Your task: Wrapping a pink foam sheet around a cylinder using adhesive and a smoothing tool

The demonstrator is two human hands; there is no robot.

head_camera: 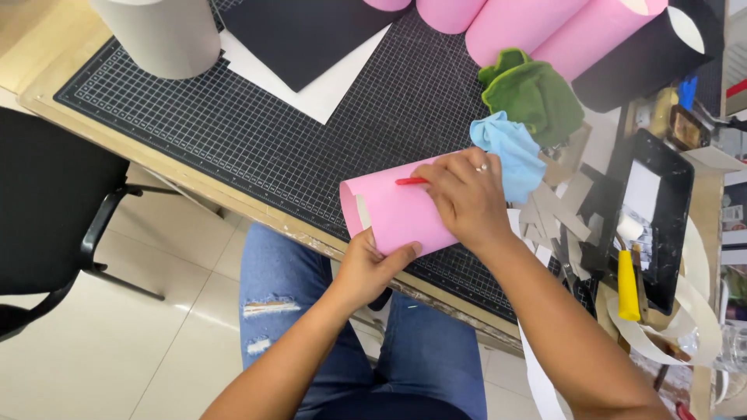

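At the desk's near edge, one pink tube [397, 211] is gripped by the left hand [372, 268]. One red tool [410, 181] is pinched by the right hand [467, 198]. The tube could be squashed if squeezed hard. Farther back, two cloths [523, 117] and four pink rolls [529, 23] are seen.

Your table [47, 74] carries a black mat [257, 132]. On the mat: black sheet [299, 31], pink rolls [537, 27], green cloth [537, 97]; a tray [673, 202] just beside it.
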